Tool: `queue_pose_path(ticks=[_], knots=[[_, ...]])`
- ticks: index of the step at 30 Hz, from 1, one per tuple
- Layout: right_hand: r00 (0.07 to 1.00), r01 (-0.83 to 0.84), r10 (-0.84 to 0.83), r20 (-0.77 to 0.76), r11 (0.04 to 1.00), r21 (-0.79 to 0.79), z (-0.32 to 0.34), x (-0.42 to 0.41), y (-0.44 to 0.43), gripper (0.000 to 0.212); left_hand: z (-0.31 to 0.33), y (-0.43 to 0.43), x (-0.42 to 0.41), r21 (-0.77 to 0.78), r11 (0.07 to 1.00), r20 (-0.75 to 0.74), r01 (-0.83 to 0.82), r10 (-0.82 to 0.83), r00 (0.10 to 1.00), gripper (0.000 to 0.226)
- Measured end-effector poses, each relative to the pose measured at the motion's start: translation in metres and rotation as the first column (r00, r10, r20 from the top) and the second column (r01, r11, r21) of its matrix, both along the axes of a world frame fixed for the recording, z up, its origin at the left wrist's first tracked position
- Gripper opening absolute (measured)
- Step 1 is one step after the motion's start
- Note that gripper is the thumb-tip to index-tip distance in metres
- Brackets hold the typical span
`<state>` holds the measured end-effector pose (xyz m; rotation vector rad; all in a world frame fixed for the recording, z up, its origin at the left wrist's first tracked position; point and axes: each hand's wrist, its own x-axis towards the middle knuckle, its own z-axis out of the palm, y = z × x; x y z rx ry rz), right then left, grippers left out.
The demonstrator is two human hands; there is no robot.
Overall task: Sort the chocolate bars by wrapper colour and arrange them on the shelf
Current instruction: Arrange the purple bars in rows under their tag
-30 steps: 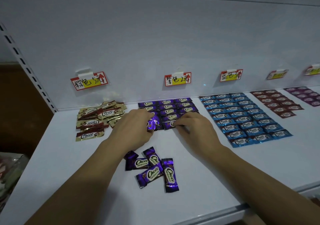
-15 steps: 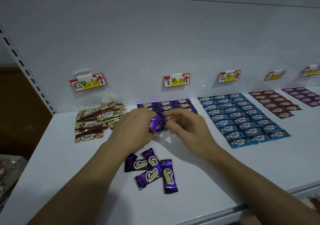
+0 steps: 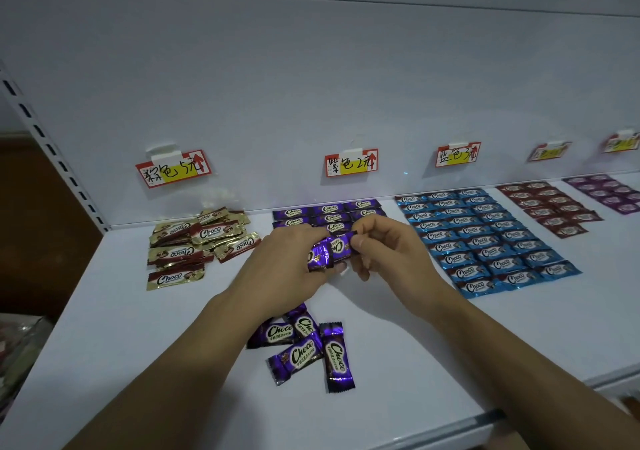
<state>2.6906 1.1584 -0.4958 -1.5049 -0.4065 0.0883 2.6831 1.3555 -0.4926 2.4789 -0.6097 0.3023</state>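
**Both hands on purple bars over the middle of the shelf**

The left hand [image 3: 287, 262] curls its fingers and thumb round the held purple bars [image 3: 322, 254], a small bunch of crinkled, glossy foil wrappers. The right hand [image 3: 384, 252] pinches the right end of the same bunch between thumb and forefinger, with its other fingers bent loosely beneath. The bunch is lifted just above the white, smooth shelf [image 3: 138, 345], in front of the purple rows [image 3: 329, 212] laid flat against the back edge.

Four loose purple bars [image 3: 304, 349] lie overlapping nearer the front edge, oblong with crimped, saw-toothed ends. Gold-and-brown bars [image 3: 197, 242] sit in an untidy heap towards the back left corner. Blue bars [image 3: 485, 242] form a neat grid to the right of the hands, and dark red bars [image 3: 550, 207] lie beyond them. Handwritten price tags [image 3: 173, 172] hang on the back wall.
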Motion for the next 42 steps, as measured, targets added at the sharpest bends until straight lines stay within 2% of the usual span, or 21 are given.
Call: queue_pose_path(ticks=[3, 8, 9, 12, 15, 17, 19, 22, 24, 25, 28, 33, 35, 39, 41, 42], knots=[[0.997, 0.013, -0.004, -0.081, 0.993, 0.120, 0.003, 0.002, 0.000, 0.006, 0.001, -0.001, -0.002, -0.105, 0.995, -0.019, 0.001, -0.003, 1.000, 0.028], [0.992, 0.089, -0.065, -0.109, 0.969, 0.229, 0.005, 0.005, -0.006, 0.007, -0.003, 0.001, 0.001, -0.103, 0.993, -0.007, -0.056, 0.056, 0.998, 0.025], [0.993, 0.090, -0.068, -0.098, 0.967, 0.238, 0.004, 0.006, -0.007, 0.006, -0.003, 0.002, 0.002, -0.111, 0.992, -0.014, -0.059, 0.058, 0.998, 0.026], [0.994, 0.106, -0.097, -0.047, 0.967, 0.231, 0.004, 0.007, -0.010, 0.020, -0.002, 0.001, 0.002, -0.189, 0.978, -0.059, -0.089, 0.079, 0.995, 0.023], [0.989, 0.132, -0.142, 0.040, 0.972, 0.195, 0.004, 0.008, -0.015, 0.012, -0.002, -0.001, 0.002, -0.290, 0.944, -0.115, -0.158, 0.130, 0.985, 0.012], [0.986, 0.131, -0.147, 0.080, 0.976, 0.176, 0.004, 0.010, -0.017, 0.020, -0.002, -0.001, 0.003, -0.373, 0.910, -0.180, -0.181, 0.120, 0.976, 0.009], [0.993, 0.078, -0.094, 0.066, 0.975, 0.207, 0.005, 0.011, -0.019, 0.026, -0.001, -0.002, 0.003, -0.424, 0.886, -0.213, -0.185, 0.101, 0.972, 0.011], [1.000, 0.008, -0.005, -0.010, 0.955, 0.296, 0.007, 0.011, -0.022, 0.022, 0.001, -0.004, 0.002, -0.453, 0.873, -0.211, -0.184, 0.096, 0.973, 0.011], [0.998, 0.053, -0.061, 0.026, 0.967, 0.250, 0.007, 0.011, -0.022, 0.013, 0.001, -0.005, 0.002, -0.459, 0.867, -0.211, -0.193, 0.104, 0.972, 0.009], [0.994, 0.080, -0.095, 0.060, 0.972, 0.219, 0.007, 0.010, -0.021, 0.010, 0.002, -0.005, 0.002, -0.456, 0.868, -0.210, -0.198, 0.111, 0.971, 0.009], [0.984, 0.102, -0.124, 0.125, 0.980, 0.173, 0.006, 0.008, -0.020, 0.026, 0.001, -0.006, 0.001, -0.441, 0.874, -0.200, -0.205, 0.127, 0.971, 0.012], [0.986, 0.092, -0.112, 0.120, 0.984, 0.155, 0.007, 0.009, -0.023, 0.034, 0.000, -0.008, 0.002, -0.380, 0.897, -0.167, -0.227, 0.175, 0.970, 0.011], [0.989, 0.116, -0.130, 0.077, 0.980, 0.161, 0.008, 0.013, -0.027, 0.029, 0.000, -0.009, 0.002, -0.305, 0.925, -0.133, -0.228, 0.195, 0.972, 0.019], [0.960, 0.279, -0.281, 0.016, 0.957, 0.078, 0.011, 0.021, -0.041, 0.032, -0.002, -0.015, 0.000, -0.052, 0.977, -0.047, -0.208, 0.206, 0.977, 0.051], [0.944, 0.323, -0.319, 0.083, 0.945, -0.044, 0.008, 0.024, -0.048, 0.030, -0.001, -0.020, 0.001, 0.040, 0.981, -0.003, -0.189, 0.190, 0.982, 0.053], [0.934, 0.346, -0.325, 0.149, 0.926, -0.153, 0.004, 0.027, -0.051, 0.028, 0.000, -0.021, 0.001, 0.081, 0.981, 0.012, -0.175, 0.175, 0.985, 0.050]])
